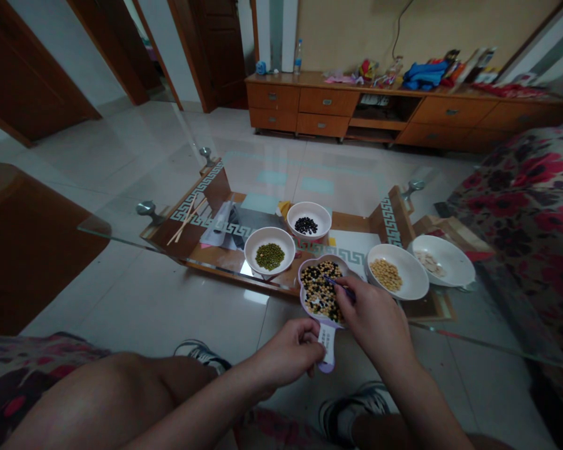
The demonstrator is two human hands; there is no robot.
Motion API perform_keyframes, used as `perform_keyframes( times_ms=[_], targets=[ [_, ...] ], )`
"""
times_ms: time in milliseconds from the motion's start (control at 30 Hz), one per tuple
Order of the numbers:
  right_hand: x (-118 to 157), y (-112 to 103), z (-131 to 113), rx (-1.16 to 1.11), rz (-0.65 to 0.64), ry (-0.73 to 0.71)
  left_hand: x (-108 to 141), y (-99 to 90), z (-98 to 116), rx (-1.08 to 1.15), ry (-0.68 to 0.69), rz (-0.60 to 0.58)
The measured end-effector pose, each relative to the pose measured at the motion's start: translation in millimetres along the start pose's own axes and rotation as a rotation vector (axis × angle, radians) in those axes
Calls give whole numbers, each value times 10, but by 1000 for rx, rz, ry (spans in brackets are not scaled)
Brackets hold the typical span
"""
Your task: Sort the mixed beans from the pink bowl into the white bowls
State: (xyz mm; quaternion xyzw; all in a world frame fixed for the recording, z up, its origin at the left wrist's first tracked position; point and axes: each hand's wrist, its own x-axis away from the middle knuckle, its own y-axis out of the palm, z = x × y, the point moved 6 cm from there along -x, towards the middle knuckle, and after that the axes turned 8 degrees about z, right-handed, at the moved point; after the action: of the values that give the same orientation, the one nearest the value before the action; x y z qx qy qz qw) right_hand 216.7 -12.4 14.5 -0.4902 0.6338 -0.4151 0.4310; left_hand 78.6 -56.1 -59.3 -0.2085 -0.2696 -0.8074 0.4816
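Observation:
My left hand (296,351) is closed on the handle of a purple-rimmed tray (327,357) near the glass table's front edge. Mixed black, green and yellow beans (319,289) lie in the tray. Over its right side, my right hand (374,315) pinches dark tweezers (340,284), whose tips reach the beans. Left of the tray is a white bowl (249,245) of green beans, and behind it another white bowl (327,215) with black beans. A third white bowl (415,281) to the right holds yellow beans.
A fourth white bowl (460,265) with pale pieces stands at the far right. Chopsticks (184,226) lie at the left of the glass table (136,240). A wooden cabinet (323,103) stands at the back, a flowered sofa (535,187) at right.

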Motion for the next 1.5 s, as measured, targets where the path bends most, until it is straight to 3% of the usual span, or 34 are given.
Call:
perform_keyframes(
  times_ms=[167, 300, 533, 733, 1000, 1233, 1500],
  targets=[
    [-3, -90, -92, -143, 113, -19, -4, 6, -6, 9, 10, -7],
    [5, -137, -309, -312, 217, -107, -7, 8, -11, 7, 18, -5],
    [-23, -103, -585, -391, 231, -177, -22, -1, -34, -39, 35, 10],
    [-18, -198, -393, -335, 255, -110, -16, 9, -20, 3, 30, 3],
    [-26, -241, -59, -143, 186, 59, -12, 20, -5, 2, 3, 9],
    [3, -129, 30, -12, 71, 97, -23, 21, -25, 14, 6, -2],
    [13, -35, -7, 21, 38, 26, -9, 15, -15, 4, 3, 13]
  ],
)
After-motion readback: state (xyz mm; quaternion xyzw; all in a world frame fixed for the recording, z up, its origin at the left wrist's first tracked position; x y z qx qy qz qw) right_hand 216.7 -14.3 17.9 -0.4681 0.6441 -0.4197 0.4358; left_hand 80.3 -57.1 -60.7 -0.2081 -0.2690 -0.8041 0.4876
